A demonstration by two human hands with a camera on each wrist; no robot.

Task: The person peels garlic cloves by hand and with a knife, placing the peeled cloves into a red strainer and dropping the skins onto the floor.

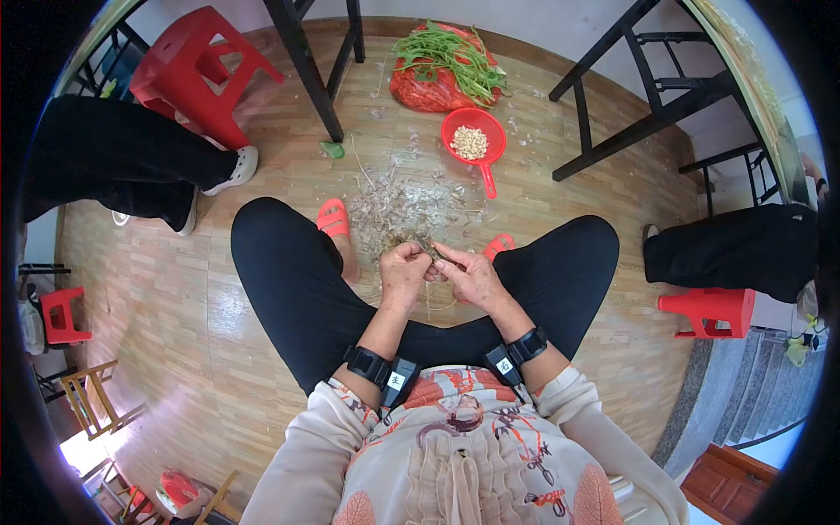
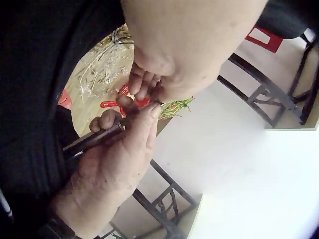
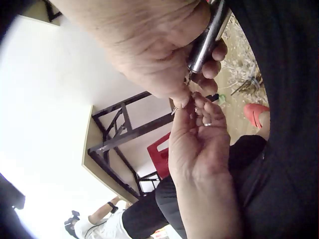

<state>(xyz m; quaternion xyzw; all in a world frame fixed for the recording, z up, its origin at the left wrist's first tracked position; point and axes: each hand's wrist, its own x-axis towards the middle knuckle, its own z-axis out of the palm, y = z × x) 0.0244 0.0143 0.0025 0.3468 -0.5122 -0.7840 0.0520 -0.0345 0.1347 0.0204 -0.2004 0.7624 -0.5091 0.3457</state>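
Both hands meet between the knees, above the littered floor. The right hand (image 1: pixel 475 280) (image 2: pixel 114 164) (image 3: pixel 149 45) curls its fingers round a metal-handled tool (image 2: pixel 97 140) (image 3: pixel 203 47), whose thin end points at the other hand's fingertips. The left hand (image 1: pixel 402 278) (image 2: pixel 174 55) (image 3: pixel 202 147), wearing a ring, pinches a small pale piece (image 3: pixel 174 111) at its fingertips, mostly hidden by the fingers and too small to identify. Thumbs and fingertips of the two hands are very close together.
Dry peelings (image 1: pixel 407 206) lie on the floor ahead. Beyond them are a red strainer (image 1: pixel 487 162) of pale pieces and a red bag (image 1: pixel 420 94) topped with green stems (image 1: pixel 455 57). Black table legs (image 1: pixel 328 96), red stools (image 1: pixel 179 66) and two other people's legs stand around.
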